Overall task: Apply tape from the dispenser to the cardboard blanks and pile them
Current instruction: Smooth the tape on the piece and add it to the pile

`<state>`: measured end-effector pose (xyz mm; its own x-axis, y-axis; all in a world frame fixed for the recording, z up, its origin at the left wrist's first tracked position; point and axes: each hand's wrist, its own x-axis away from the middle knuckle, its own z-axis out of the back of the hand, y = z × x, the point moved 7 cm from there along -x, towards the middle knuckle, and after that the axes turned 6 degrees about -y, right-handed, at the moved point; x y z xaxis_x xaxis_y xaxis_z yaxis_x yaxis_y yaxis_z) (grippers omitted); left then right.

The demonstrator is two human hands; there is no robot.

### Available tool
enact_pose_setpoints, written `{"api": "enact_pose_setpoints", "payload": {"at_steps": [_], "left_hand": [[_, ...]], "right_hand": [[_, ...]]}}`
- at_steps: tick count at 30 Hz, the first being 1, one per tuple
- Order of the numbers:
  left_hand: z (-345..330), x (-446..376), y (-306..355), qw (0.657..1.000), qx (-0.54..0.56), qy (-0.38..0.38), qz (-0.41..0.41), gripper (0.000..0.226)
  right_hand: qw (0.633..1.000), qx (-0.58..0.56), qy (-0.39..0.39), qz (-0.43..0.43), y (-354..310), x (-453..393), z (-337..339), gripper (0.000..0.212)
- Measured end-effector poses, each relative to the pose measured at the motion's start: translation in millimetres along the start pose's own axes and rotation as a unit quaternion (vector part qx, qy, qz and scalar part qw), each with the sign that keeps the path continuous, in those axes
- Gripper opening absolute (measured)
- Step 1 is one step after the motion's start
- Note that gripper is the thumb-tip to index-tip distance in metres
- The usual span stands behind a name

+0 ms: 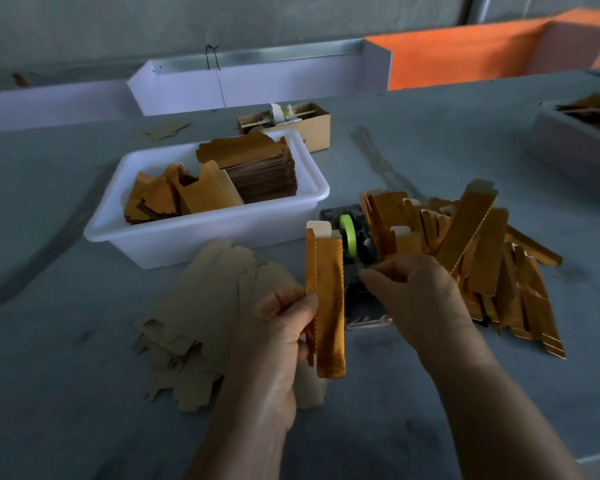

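- Pulling tape looks like the step in hand: the right hand reaches to the tape dispenser, thumb and forefinger pinched at its cutter; the strip itself is too faint to confirm.
- Left hand holds a folded gold blank upright just beside the dispenser, thumb on its front face, fingers behind.
- Next move, by judgement: tear the strip, press it on the seam, drop the blank on the finished pile at right.
- Flat blanks lie at left.

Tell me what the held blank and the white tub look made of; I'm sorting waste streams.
Held blank: likely thin card with a shiny gold foil face; its tabs show plain pale board. White tub: apparently moulded plastic, smooth, slightly glossy, with rounded rim and corners.
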<state>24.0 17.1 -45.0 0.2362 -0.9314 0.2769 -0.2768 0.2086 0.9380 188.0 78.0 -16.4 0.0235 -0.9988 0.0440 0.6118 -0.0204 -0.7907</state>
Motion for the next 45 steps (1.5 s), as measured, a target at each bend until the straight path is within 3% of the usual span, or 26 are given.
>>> {"api": "enact_pose_setpoints", "payload": {"at_steps": [4,7,9,13,20,28,38,42,45], "left_hand": [[-1,2,-2,1.0,-0.005,-0.006,0.005,0.027],[0,4,-2,1.0,-0.003,-0.008,0.006,0.026],[1,5,-2,1.0,-0.006,-0.008,0.003,0.027],[1,3,-1,1.0,-0.011,-0.002,-0.006,0.032],[-10,5,12,0.999,-0.016,-0.03,-0.037,0.018],[-44,-3,22,0.987,-0.114,-0.109,-0.026,0.011],[-41,-13,22,0.984,-0.158,-0.079,-0.018,0.007],[-41,-9,24,0.983,-0.16,-0.09,-0.011,0.001],[-34,-3,23,0.981,-0.175,-0.078,-0.031,0.006]], "right_hand": [[0.999,-0.049,-0.002,0.002,-4,-2,-3,0.014],[0.953,-0.299,-0.037,-0.044,3,5,-12,0.015],[0.933,-0.355,-0.03,-0.045,4,10,-9,0.017],[0.992,-0.114,0.057,0.014,-2,18,6,0.018],[0.992,0.032,0.109,0.053,1,32,-3,0.016],[0.987,0.007,0.145,0.07,5,36,-8,0.01],[0.985,0.046,0.143,0.087,-5,35,-8,0.012],[0.985,0.001,0.138,0.1,-7,45,10,0.015],[0.987,-0.135,0.068,0.051,5,50,22,0.012]]}}
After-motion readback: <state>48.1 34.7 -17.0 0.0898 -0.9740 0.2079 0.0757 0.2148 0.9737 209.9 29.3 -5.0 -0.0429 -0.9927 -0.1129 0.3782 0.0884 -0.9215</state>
